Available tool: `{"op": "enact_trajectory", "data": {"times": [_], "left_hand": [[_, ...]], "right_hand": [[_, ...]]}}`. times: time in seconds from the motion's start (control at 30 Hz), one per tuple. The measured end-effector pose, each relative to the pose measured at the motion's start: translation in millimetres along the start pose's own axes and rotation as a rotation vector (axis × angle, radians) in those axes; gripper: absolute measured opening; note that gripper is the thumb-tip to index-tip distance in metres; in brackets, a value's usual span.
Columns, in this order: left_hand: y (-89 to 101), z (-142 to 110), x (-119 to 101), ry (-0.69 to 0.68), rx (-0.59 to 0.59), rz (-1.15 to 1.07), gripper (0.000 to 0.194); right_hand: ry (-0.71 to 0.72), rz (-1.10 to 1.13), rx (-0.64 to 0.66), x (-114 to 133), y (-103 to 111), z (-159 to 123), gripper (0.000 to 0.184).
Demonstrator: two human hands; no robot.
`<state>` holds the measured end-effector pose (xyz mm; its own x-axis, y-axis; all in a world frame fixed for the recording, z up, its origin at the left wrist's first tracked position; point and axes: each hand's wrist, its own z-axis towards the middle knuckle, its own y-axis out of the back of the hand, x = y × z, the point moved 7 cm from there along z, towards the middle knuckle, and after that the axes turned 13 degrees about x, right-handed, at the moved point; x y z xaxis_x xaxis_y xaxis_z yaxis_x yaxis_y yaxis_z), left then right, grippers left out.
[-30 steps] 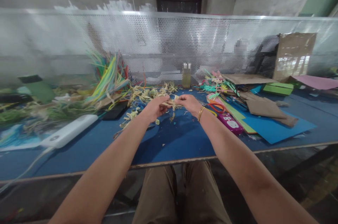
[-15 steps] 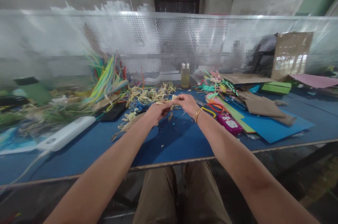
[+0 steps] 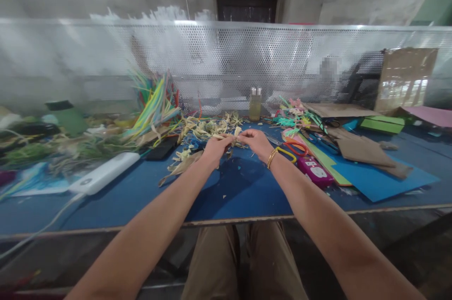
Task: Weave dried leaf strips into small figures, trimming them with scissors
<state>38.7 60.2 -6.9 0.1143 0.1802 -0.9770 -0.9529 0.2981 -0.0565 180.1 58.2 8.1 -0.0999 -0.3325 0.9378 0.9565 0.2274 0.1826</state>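
Over the blue table [image 3: 243, 201], my left hand [image 3: 218, 148] is closed in a pinch on a pale, husk-like strip [image 3: 237, 133]. Close beside it, my right hand [image 3: 257, 144], with a gold bracelet at the wrist, pinches the same strip from the right. The strip's upper end sticks up between the fingertips; its lower part is hidden by the fingers. Behind and left of my hands lies a loose heap of dried, pale husk strips [image 3: 197, 128]. Scissors with yellow handles [image 3: 286, 154] rest just right of my right wrist, near an orange handle [image 3: 297, 146].
A white power strip [image 3: 106, 173] and a black flat object [image 3: 160, 148] lie left, before colourful pipe cleaners [image 3: 155, 107]. A glass bottle [image 3: 254, 104] stands at the back. On the right are a purple device [image 3: 315, 171], blue sheet [image 3: 384, 182] and cardboard pieces [image 3: 363, 149].
The view has turned slightly left, so the scene sits further right. My fingers have shifted on the strip, and more of its pale end stands up between them.
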Motion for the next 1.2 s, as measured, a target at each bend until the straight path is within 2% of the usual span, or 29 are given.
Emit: {"op": "enact_trajectory", "data": {"times": [0.17,0.27,0.53,0.63,0.67,0.73,0.83,0.9,1.03,1.2], "left_hand": [[-2.4,-0.6,0.4,-0.011,0.027,0.012,0.027],[-1.7,-2.8,0.1,-0.005,-0.001,-0.01,0.03],[1.2,-7.6,3.2,0.062,-0.085,0.028,0.023],[21.9,-7.7,-9.9,0.079,-0.158,-0.022,0.021],[34.5,-8.6,-18.0,0.068,-0.213,-0.067,0.02],[63.6,-11.9,-39.9,-0.038,-0.331,-0.227,0.018],[97.8,-17.0,-64.9,-0.121,-0.412,-0.357,0.015],[107.8,-19.7,-70.5,-0.119,-0.425,-0.359,0.016],[104.4,-22.3,-54.8,-0.015,-0.434,-0.317,0.019],[101.1,-18.7,-41.9,0.029,-0.376,-0.381,0.017]], "right_hand": [[-0.028,-0.011,-0.034,-2.6,5.6,-0.5,0.016],[-0.034,-0.036,-0.042,-3.5,5.8,-0.8,0.017],[-0.006,0.042,0.039,-0.6,-11.2,-2.4,0.025],[-0.007,0.061,0.037,6.1,-9.3,-2.7,0.03],[-0.014,0.057,0.03,8.2,-6.4,-1.8,0.031],[-0.027,0.014,0.023,12.2,0.7,2.9,0.031],[-0.048,-0.181,0.068,17.3,6.3,19.4,0.028],[-0.06,-0.411,0.11,19.4,3.7,36.6,0.027],[-0.085,-0.877,0.144,17.4,-14.8,80.4,0.023],[-0.154,-1.112,0.111,6.6,-42.1,136.7,0.023]]}}
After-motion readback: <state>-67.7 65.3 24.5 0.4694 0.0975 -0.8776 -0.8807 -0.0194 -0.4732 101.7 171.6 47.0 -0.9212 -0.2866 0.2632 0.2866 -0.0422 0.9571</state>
